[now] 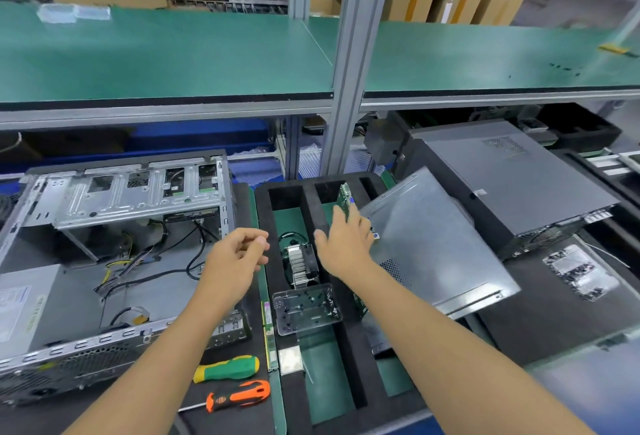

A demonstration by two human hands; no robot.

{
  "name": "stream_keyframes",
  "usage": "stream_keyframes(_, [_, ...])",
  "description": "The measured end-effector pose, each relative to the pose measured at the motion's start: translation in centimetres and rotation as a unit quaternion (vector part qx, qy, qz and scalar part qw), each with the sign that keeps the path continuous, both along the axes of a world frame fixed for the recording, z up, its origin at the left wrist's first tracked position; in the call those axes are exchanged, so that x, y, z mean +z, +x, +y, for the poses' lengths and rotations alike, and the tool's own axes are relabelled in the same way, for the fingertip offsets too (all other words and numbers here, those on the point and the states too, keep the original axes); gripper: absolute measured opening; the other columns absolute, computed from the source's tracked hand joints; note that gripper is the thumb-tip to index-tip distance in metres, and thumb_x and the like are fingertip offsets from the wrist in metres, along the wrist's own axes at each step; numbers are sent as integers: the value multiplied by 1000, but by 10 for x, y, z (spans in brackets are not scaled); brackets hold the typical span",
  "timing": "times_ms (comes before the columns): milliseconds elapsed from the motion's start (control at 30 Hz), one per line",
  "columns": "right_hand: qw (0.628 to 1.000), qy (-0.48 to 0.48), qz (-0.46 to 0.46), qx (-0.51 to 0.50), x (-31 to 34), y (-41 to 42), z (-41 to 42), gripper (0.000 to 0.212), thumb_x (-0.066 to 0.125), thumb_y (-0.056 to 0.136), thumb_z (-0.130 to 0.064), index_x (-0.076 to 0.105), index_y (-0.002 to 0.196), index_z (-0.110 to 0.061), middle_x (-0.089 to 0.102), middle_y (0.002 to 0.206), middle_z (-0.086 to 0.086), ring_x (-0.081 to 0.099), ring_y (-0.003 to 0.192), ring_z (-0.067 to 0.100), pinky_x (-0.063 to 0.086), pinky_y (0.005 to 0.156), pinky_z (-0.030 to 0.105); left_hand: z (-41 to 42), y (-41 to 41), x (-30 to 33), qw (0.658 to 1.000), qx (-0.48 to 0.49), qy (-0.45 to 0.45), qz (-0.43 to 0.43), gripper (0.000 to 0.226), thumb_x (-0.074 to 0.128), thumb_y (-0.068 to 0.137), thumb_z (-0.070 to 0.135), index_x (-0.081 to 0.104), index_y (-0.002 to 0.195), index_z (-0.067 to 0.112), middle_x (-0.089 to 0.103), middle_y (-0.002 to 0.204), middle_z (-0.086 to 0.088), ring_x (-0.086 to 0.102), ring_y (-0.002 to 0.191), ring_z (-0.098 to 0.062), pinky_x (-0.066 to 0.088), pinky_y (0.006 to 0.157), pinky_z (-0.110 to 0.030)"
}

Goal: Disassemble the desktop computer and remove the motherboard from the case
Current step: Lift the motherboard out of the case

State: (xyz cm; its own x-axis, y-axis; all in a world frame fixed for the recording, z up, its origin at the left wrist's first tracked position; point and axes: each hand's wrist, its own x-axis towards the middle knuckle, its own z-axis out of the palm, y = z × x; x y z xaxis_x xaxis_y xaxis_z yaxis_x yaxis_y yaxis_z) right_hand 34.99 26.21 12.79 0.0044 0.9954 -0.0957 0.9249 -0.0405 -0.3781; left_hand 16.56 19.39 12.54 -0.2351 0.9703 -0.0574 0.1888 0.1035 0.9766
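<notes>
So the motherboard (346, 204) looks already out of the case (114, 254). It's standing on edge in the slot along the right side of the black foam tray (313, 213), right beside the leaning side panel (433, 244). The right hand (346, 244) is on it with fingers mostly straight, steadying rather than clamping, though the fingertips are hidden so that's hard to be sure of. The left hand (239, 258) hovers over the tray's left edge, loosely curled, holding nothing. The opened case sits at the left end of the bench.

Best approach here, probably: keep contact on the board's edges only, let it settle fully into the slot, and don't let it tip onto the heatsink (303, 261) in the next compartment or scrape the panel.
</notes>
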Motion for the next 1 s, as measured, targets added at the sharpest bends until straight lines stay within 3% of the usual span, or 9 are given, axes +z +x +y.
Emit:
stream_keyframes(300, [961,-69,249,102,-8,-60,-49,59,37,100,-51,31,150,-19,31,153,4,28,139,23,27,114,45,-23,-16,0,999,40,25,-12,16,54,99,17,68,97,26,72,85,6,67,73,-10,54,67,-27])
stream_keyframes(467, [932,-100,326,122,-12,-93,-87,70,42,90,-67,28,149,-33,32,153,-9,29,141,13,30,114,43,-51,-51,3,997,66,35,19,16,53,99,18,67,98,27,72,86,10,69,75,-11,55,66,-23])
stream_keyframes(567, [925,-85,340,147,-17,-96,-103,81,55,80,-72,24,149,-40,25,155,-15,18,143,7,24,116,39,-73,-72,5,988,93,68,107,15,53,99,25,66,96,32,71,85,15,67,80,-9,53,73,-27])
stream_keyframes(633, [924,-80,334,167,-20,-97,-112,93,68,73,-68,19,149,-44,17,158,-16,10,145,4,20,116,37,-96,-105,2,947,131,150,254,14,53,98,31,67,99,27,69,90,16,63,88,-12,50,83,-33])
stream_keyframes(700, [930,-61,320,170,-24,-99,-120,102,77,70,-58,14,150,-47,15,158,-18,11,145,3,20,115,35,-121,-145,-8,873,191,196,404,32,54,95,43,66,110,18,65,109,5,57,102,-24,39,96,-35])
stream_keyframes(767, [933,-46,330,138,-29,-101,-125,105,81,71,-48,13,151,-46,20,157,-20,20,143,4,26,116,35,-145,-179,-21,835,276,117,461,67,56,83,63,55,131,16,48,140,-9,42,123,-36,26,107,-41])
stream_keyframes(833, [939,-35,325,108,-35,-105,-130,102,80,76,-42,12,153,-42,24,156,-19,36,133,9,35,112,40,-165,-201,-35,852,314,-18,419,111,54,64,83,28,150,18,17,158,-15,18,139,-39,14,114,-50])
stream_keyframes(900, [948,-8,304,90,-41,-111,-135,94,76,81,-38,16,154,-37,30,155,-12,45,103,14,41,106,41,-180,-216,-49,894,293,-89,327,140,62,50,90,4,155,17,-3,162,-13,2,147,-32,7,118,-49])
stream_keyframes(1000, [946,24,320,49,-47,-119,-139,83,74,83,-36,27,152,-33,50,142,-4,38,88,10,46,92,37,-186,-228,-63,944,256,-81,193,148,75,44,77,-5,154,20,2,161,-3,-1,147,-14,12,114,-34])
